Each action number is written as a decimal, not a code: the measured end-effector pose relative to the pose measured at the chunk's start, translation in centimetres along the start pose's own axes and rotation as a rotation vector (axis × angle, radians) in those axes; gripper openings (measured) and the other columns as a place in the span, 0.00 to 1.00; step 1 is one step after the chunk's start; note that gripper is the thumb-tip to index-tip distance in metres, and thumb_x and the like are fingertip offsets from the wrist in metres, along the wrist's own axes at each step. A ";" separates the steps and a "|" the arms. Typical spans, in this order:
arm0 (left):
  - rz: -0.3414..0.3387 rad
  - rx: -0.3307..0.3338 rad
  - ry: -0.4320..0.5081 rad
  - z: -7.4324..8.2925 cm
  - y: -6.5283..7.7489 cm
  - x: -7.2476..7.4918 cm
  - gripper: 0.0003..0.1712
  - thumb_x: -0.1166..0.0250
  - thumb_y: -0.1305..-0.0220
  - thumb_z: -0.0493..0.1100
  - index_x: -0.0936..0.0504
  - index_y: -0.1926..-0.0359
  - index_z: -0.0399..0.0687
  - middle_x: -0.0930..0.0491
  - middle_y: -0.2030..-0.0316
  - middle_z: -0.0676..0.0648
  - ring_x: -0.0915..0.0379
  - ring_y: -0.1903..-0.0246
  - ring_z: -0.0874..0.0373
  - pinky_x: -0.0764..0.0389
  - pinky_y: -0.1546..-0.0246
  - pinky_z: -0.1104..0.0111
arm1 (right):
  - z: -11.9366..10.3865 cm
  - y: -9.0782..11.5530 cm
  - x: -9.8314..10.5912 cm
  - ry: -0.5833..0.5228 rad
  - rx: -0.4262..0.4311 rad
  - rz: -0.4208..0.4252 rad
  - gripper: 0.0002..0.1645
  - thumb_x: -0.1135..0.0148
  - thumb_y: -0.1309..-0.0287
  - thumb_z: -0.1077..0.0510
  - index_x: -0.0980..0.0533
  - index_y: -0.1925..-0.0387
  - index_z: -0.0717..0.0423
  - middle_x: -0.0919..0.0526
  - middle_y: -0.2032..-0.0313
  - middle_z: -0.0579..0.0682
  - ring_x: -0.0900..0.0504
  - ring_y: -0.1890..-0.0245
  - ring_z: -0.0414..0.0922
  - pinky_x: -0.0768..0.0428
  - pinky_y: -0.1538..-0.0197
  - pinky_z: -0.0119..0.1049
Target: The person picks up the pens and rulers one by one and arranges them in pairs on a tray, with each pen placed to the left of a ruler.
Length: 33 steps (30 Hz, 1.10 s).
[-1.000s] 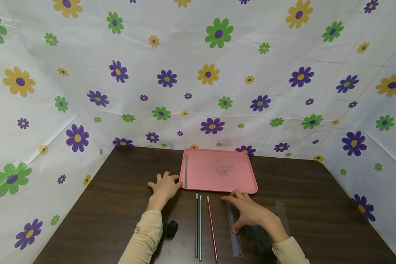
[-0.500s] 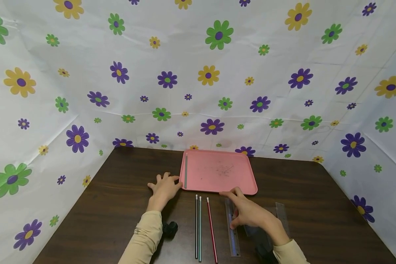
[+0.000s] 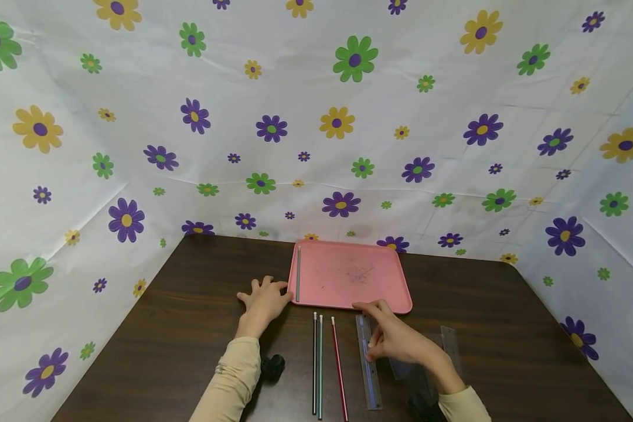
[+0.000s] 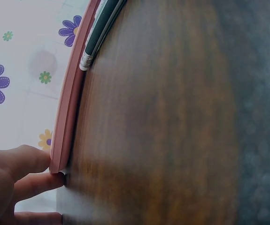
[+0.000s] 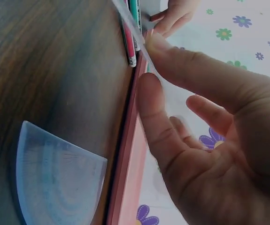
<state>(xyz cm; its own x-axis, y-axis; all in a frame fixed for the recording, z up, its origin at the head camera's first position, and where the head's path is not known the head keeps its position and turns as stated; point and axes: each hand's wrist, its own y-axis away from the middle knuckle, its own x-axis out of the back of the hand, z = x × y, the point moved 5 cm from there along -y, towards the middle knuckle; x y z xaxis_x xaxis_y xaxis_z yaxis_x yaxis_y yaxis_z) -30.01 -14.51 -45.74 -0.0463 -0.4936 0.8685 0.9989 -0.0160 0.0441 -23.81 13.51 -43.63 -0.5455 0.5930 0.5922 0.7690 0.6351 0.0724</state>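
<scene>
My right hand (image 3: 401, 340) pinches a clear ruler (image 3: 371, 387) between thumb and index finger. In the right wrist view that ruler (image 5: 134, 26) shows nearly edge-on between the fingertips. My left hand (image 3: 264, 302) has its fingers spread beside the near left corner of a pink tray (image 3: 348, 258); in the left wrist view its thumb and a finger touch the tray (image 4: 63, 140). A grey-green pencil (image 3: 298, 275) lies along the tray's left side. Between the hands lie a black pencil (image 3: 314, 363), a teal pencil (image 3: 320, 369) and a red pencil (image 3: 340, 369).
A clear protractor (image 5: 59, 178) lies on the dark wooden table (image 3: 190, 328), partly under my right hand in the head view. Farther right is another clear ruler-like strip (image 3: 450, 343). A flowered sheet (image 3: 295, 146) hangs behind the table.
My right thumb and index finger have drawn closer together onto the ruler, and the ruler has shifted slightly left. The left hand stays at the tray corner.
</scene>
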 end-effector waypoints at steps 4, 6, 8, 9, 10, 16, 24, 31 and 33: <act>-0.001 -0.002 -0.004 0.0 0.0 0.0 0.26 0.42 0.30 0.56 0.21 0.37 0.51 0.35 0.32 0.34 0.48 0.32 0.29 0.55 0.44 0.20 | 0.2 0.1 0.0 -0.063 -0.002 -0.011 0.51 0.29 0.47 0.67 0.45 0.26 0.57 0.39 0.41 0.64 0.17 0.70 0.43 0.16 0.65 0.33; -0.001 -0.001 -0.005 0.0 0.0 0.0 0.26 0.42 0.30 0.56 0.21 0.37 0.51 0.35 0.32 0.34 0.48 0.32 0.28 0.54 0.44 0.20 | 0.1 0.0 0.0 -0.078 -0.001 -0.014 0.49 0.31 0.46 0.67 0.45 0.26 0.59 0.33 0.43 0.63 0.17 0.70 0.44 0.16 0.65 0.34; -0.001 0.000 -0.010 -0.1 0.0 0.0 0.26 0.42 0.30 0.56 0.21 0.37 0.51 0.35 0.32 0.34 0.48 0.32 0.28 0.54 0.44 0.20 | 0.0 -0.1 0.1 -0.072 0.003 -0.009 0.49 0.31 0.45 0.67 0.45 0.26 0.58 0.27 0.49 0.61 0.17 0.70 0.44 0.16 0.65 0.34; -0.002 -0.001 -0.010 -0.1 0.0 0.0 0.26 0.42 0.30 0.56 0.21 0.37 0.51 0.35 0.31 0.34 0.48 0.32 0.28 0.54 0.44 0.20 | 0.0 -0.1 0.1 -0.067 0.002 -0.006 0.48 0.32 0.44 0.67 0.45 0.26 0.57 0.26 0.53 0.60 0.17 0.70 0.44 0.16 0.66 0.35; -0.002 -0.001 -0.010 -0.1 0.0 -0.1 0.26 0.42 0.30 0.56 0.21 0.37 0.51 0.35 0.32 0.34 0.48 0.32 0.28 0.54 0.44 0.20 | -0.1 -0.1 0.1 -0.069 -0.002 -0.003 0.48 0.32 0.44 0.67 0.45 0.26 0.55 0.25 0.55 0.59 0.16 0.71 0.45 0.16 0.67 0.36; -0.005 -0.005 -0.006 -0.2 -0.1 -0.1 0.26 0.42 0.30 0.56 0.21 0.36 0.51 0.35 0.32 0.34 0.48 0.32 0.28 0.54 0.44 0.19 | -0.4 0.0 0.2 -0.139 -0.042 0.006 0.48 0.38 0.38 0.67 0.48 0.24 0.44 0.27 0.58 0.60 0.15 0.69 0.48 0.15 0.75 0.43; 0.009 0.012 -0.028 0.0 -0.2 0.0 0.25 0.41 0.30 0.57 0.20 0.38 0.52 0.34 0.32 0.35 0.48 0.32 0.29 0.53 0.44 0.20 | -0.5 -0.3 0.3 -0.131 -0.046 0.057 0.47 0.42 0.33 0.67 0.51 0.23 0.35 0.25 0.54 0.60 0.17 0.67 0.50 0.14 0.73 0.42; 0.014 0.014 -0.036 0.0 -0.2 -0.1 0.25 0.41 0.30 0.57 0.20 0.38 0.53 0.34 0.33 0.35 0.47 0.33 0.29 0.53 0.44 0.20 | -0.7 -0.4 0.3 -0.148 -0.029 0.095 0.49 0.40 0.35 0.67 0.53 0.23 0.36 0.23 0.53 0.61 0.17 0.66 0.51 0.14 0.73 0.42; 0.014 0.014 -0.034 0.1 -0.2 -0.1 0.25 0.41 0.30 0.57 0.20 0.38 0.52 0.34 0.33 0.35 0.47 0.33 0.29 0.53 0.44 0.20 | -0.7 -0.5 0.3 -0.151 -0.020 0.106 0.50 0.39 0.35 0.67 0.53 0.23 0.36 0.22 0.52 0.62 0.17 0.65 0.50 0.14 0.72 0.42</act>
<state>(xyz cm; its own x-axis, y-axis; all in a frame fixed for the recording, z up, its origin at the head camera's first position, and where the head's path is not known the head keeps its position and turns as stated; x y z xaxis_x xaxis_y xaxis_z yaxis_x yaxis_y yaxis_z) -30.17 -14.40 -45.82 -0.0332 -0.4635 0.8855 0.9992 0.0025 0.0388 -24.11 12.99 -42.92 -0.5035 0.7246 0.4706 0.8306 0.5559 0.0329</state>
